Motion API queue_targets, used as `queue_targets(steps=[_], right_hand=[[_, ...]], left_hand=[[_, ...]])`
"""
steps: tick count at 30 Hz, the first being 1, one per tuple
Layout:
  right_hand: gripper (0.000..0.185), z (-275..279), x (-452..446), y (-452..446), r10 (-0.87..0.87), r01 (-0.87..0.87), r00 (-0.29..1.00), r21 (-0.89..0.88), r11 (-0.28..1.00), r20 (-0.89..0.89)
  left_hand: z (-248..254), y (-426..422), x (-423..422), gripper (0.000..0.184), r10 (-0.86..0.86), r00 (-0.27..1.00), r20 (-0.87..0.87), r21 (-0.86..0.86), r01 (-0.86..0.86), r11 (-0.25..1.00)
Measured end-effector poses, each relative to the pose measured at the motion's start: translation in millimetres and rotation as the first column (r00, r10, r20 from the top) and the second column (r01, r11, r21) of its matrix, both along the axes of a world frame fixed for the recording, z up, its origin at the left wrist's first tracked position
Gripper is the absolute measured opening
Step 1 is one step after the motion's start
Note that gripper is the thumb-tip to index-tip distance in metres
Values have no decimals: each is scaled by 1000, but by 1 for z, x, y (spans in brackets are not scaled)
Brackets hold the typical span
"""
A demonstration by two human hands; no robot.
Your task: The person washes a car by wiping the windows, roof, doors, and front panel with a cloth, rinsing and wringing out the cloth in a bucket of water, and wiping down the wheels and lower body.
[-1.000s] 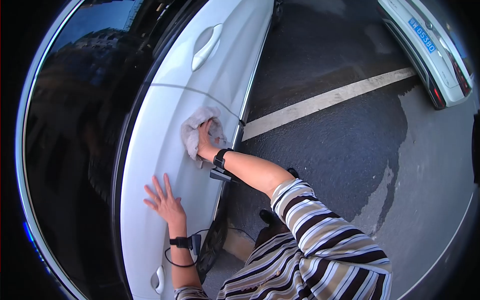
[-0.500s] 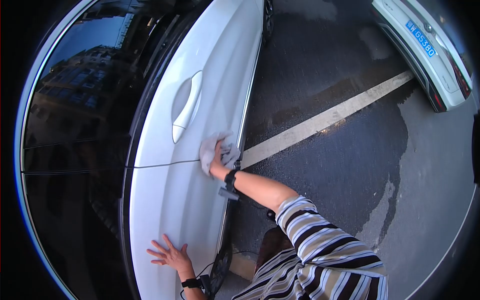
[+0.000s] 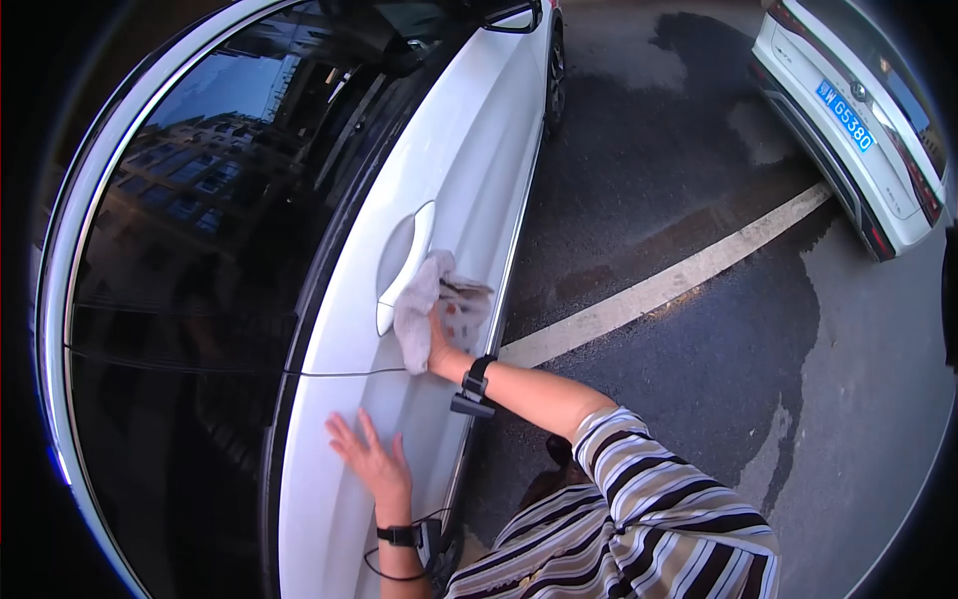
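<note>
White car bodywork (image 3: 479,190) lies beneath; left hand (image 3: 377,467) splayed; right hand (image 3: 442,349), apart, clutches grey cloth (image 3: 414,314), now shifted nearer the door handle (image 3: 411,262), so wiping apparently reaches there.

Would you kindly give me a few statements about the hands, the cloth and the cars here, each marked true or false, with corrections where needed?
1. The right hand holds the cloth. True.
2. The cloth is bright red. False: it is pale grey.
3. The left hand has its fingers spread. True.
4. The handle is white. True.
5. The number plate is yellow. False: the number plate is blue.
6. The left hand is touching the handle. False: the two are clearly apart.
</note>
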State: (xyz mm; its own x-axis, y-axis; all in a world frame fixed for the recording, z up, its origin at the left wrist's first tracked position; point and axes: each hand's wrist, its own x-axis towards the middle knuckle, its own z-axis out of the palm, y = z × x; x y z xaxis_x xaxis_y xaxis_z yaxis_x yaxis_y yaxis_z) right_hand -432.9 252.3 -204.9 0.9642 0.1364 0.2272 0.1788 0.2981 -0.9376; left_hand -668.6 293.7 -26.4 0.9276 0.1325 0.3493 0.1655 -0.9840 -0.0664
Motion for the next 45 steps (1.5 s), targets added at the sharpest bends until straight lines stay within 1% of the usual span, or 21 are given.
queue_targets(steps=[2, 3, 4, 5, 6, 7, 10, 14, 15, 17, 18, 21, 28, 31, 35, 37, 40, 42, 43, 44, 45], right_hand=[[62, -45, 47, 21, 74, -38, 990, 272, 961, -120], [60, -44, 67, 14, 147, -87, 975, 322, 943, -166], [59, -31, 77, -3, 51, -49, 996, 30, 998, -79], [58, -18, 86, -20, -42, 51, 998, -295, 954, 37], [58, -17, 98, -31, -110, 181, 981, -540, 822, 161], [60, -13, 116, -42, -133, 218, 973, -568, 794, 188], [73, -24, 181, -62, -197, 213, 977, -506, 836, 86], [94, -6, 227, -96, -246, 149, 920, -307, 940, -306], [97, 26, 229, -123, -184, 30, 864, -317, 948, -468], [95, -22, 269, -118, -201, 69, 868, -290, 954, -455], [94, -27, 279, -122, -205, 82, 868, -276, 958, -452], [92, -34, 295, -137, -153, 96, 756, -124, 988, -636], [84, 21, 215, -121, -142, 74, 940, -220, 973, -311], [81, 41, 192, -123, -48, 53, 999, -446, 893, 21], [75, 91, 214, -155, -16, 70, 985, -316, 946, 170], [70, 95, 232, -151, -24, 80, 976, -256, 963, 217], [67, 99, 250, -157, 29, 119, 951, -453, 884, 307], [71, 95, 263, -152, 32, 174, 933, -527, 832, 358], [82, 92, 274, -152, 73, 194, 925, -629, 753, 372], [94, 87, 291, -154, 115, 211, 920, -722, 659, 375], [86, 78, 313, -155, -33, 264, 903, -494, 829, 428]], left_hand=[[3, -17, 37, 91, -91, 996, 1, -56, 91, 994], [4, -26, 56, 90, -128, 992, 24, -90, 129, 988], [6, -36, 77, 90, -164, 985, 51, -124, 170, 978], [8, -47, 96, 90, -173, 983, 64, -123, 180, 976], [13, -59, 112, 90, -177, 982, 70, -123, 185, 975], [16, -70, 131, 89, -181, 980, 79, -123, 190, 974], [13, -93, 185, 89, -227, 973, 50, -137, 232, 963], [0, -105, 234, 90, -113, 992, -50, -67, 109, 992], [-2, -106, 244, 90, -66, 995, -77, -28, 64, 998], [-2, -110, 266, 85, 0, 998, -65, 104, 7, 995], [-3, -110, 276, 83, 43, 996, -75, 92, -36, 995], [-8, -106, 290, 77, 134, 987, -88, 101, -125, 987], [-14, -103, 289, 66, 63, 998, 29, 150, -67, 986], [-13, -104, 290, 65, 101, 995, 8, 111, -101, 989], [-6, -114, 299, 66, 20, 994, 109, 82, -29, 996], [-4, -130, 318, 69, -81, 990, 117, -26, 85, 996], [7, -165, 363, 75, -210, 967, 145, -96, 225, 970], [13, -178, 397, 75, -261, 965, -14, -40, 260, 965], [13, -182, 411, 75, -280, 955, -95, -18, 279, 960], [11, -184, 430, 75, -291, 953, -81, -17, 291, 957], [5, -184, 449, 76, -303, 951, -69, -16, 302, 953]])
